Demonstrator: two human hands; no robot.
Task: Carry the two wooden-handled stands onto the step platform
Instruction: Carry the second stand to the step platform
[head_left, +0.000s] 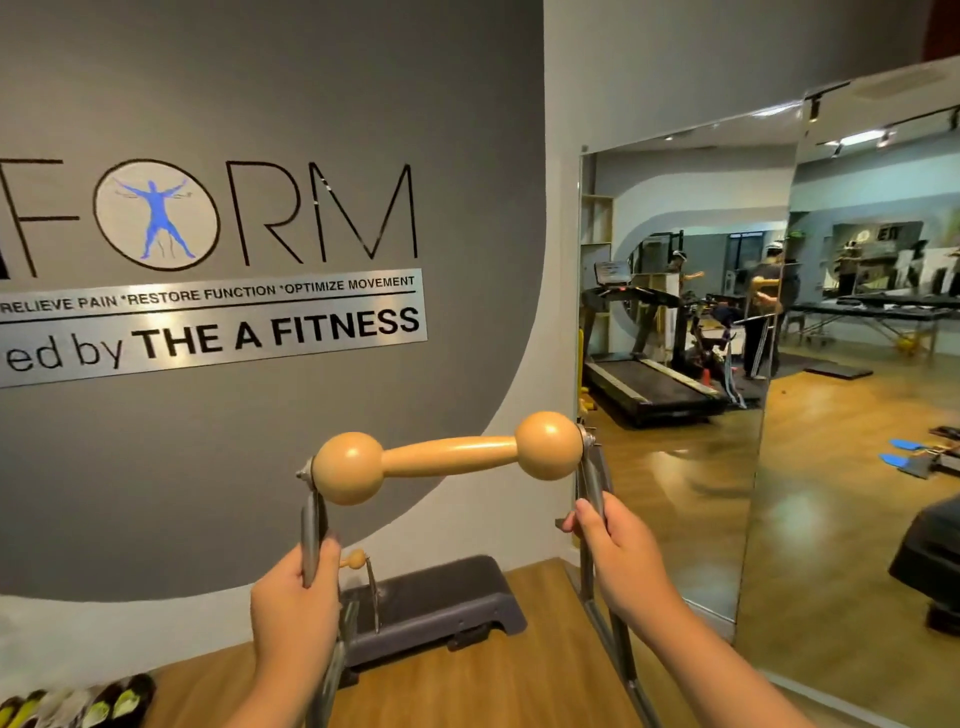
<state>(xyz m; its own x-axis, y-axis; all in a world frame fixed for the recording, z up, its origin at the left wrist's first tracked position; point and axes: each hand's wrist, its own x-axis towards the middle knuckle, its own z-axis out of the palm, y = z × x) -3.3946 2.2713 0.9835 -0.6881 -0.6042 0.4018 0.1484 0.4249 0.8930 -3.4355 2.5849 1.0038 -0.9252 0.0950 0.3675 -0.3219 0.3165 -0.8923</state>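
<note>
1. One wooden-handled stand (448, 457) is in the air, held up between both hands in front of the grey wall (260, 467). The left hand (293, 597) is curled round the metal leg below the left ball of the handle; the right hand (618, 551) is curled round the metal leg below the right ball. Both grips are closed fully on the legs, with the wooden bar untouched above them.

2. A second stand (363, 582) appears already set on the step platform (441, 592): a small wooden knob and a thin metal upright show just past the left hand, below and beyond the grip. Most of it is hidden behind that hand, so I cannot tell exactly how it sits.

3. My judgement: the task is about half done. One stand seems placed; the held one has not yet reached the platform, which lies on the wooden floor against the wall, lower than and ahead of both hands.

4. The held stand is upright, handle on top and legs running down past the wrists toward the bottom edge of the view.

5. Its long axis, the wooden bar, runs left to right between the two grips, roughly parallel to the wall, with the right end tilted a little higher than the left.

6. What is left: carry it forward and down, then set its feet on the free part of the platform to the right of the stand there.
</note>
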